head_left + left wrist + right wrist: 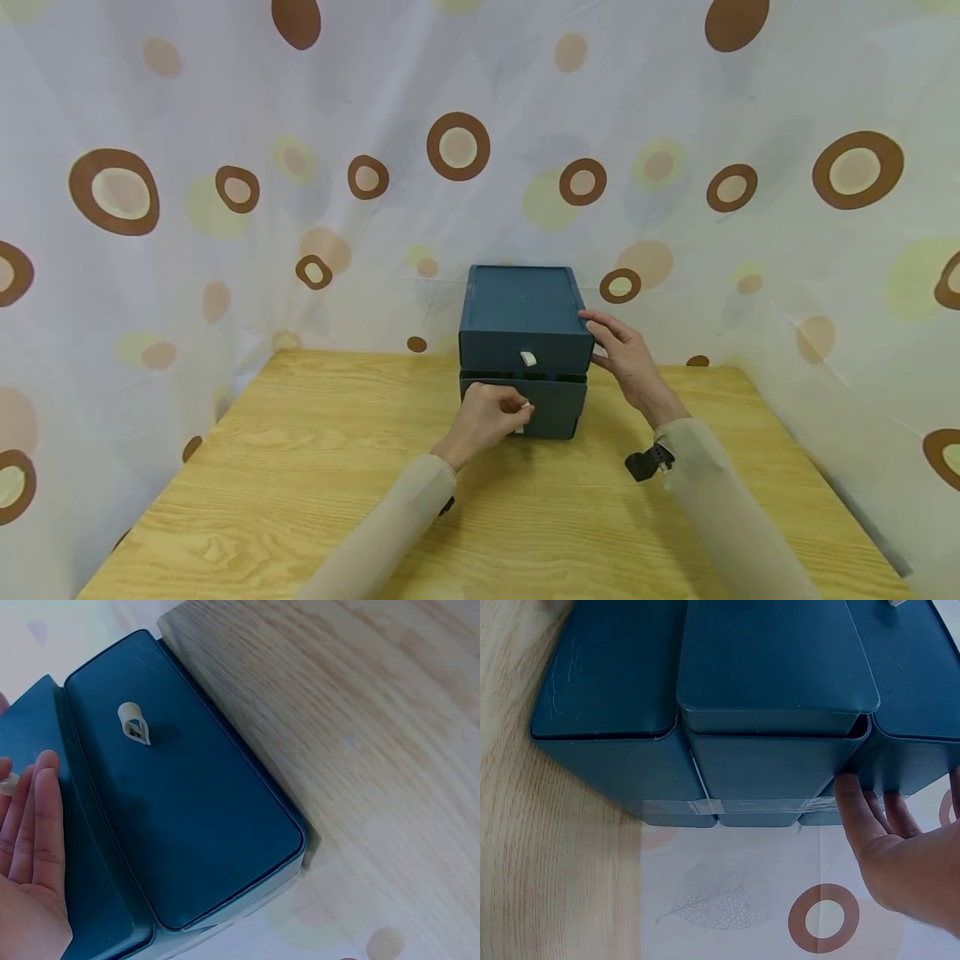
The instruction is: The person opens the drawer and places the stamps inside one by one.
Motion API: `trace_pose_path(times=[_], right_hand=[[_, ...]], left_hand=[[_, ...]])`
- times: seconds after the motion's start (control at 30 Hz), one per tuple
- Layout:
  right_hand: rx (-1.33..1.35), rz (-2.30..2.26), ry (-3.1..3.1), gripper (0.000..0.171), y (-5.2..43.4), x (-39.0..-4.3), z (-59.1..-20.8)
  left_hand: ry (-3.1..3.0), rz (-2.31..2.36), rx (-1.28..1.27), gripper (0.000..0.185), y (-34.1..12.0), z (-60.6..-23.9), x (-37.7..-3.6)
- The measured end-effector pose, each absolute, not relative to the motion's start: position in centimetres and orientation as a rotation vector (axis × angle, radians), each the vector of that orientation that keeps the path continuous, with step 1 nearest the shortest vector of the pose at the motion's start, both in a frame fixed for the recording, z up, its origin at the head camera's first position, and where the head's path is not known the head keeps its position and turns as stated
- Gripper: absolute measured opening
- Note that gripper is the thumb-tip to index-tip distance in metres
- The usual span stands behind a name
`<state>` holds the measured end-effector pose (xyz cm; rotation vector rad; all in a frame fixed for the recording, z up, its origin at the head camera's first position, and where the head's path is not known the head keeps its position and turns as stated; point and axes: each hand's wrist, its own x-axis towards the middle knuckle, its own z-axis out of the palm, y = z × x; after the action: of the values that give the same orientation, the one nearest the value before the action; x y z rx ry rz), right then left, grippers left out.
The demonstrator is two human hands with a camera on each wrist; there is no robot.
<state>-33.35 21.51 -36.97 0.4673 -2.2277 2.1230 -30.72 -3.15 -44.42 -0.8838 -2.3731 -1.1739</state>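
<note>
A stack of dark blue drawer boxes (522,300) stands on the wooden table, taped together along its side in the right wrist view. Its middle drawer (776,667) juts slightly out past the fronts above and below. My left hand (486,419) pinches that drawer's pale pull tab (9,784) between thumb and fingers. The bottom drawer (187,795) has a looped white tab (133,722) and sits closed. My right hand (626,354) rests against the right side of the top box, its fingers extended; in the right wrist view its fingertips (847,784) touch the side near the seam.
The light wooden table (315,475) extends around the stack on both sides and in front. Behind it hangs a white curtain (420,75) with brown ring patterns, close to the stack's back. The top drawer bears a white tab (528,358).
</note>
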Motion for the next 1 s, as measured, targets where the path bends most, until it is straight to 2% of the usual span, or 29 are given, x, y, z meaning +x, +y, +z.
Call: trace_pose_path(times=[1.0], right_hand=[[0.476,2.108,-2.235,0.056,21.5,-33.4,-37.0]], left_hand=[[-2.368,-1.169,-0.842,0.010,-2.9,-44.3,-32.0]])
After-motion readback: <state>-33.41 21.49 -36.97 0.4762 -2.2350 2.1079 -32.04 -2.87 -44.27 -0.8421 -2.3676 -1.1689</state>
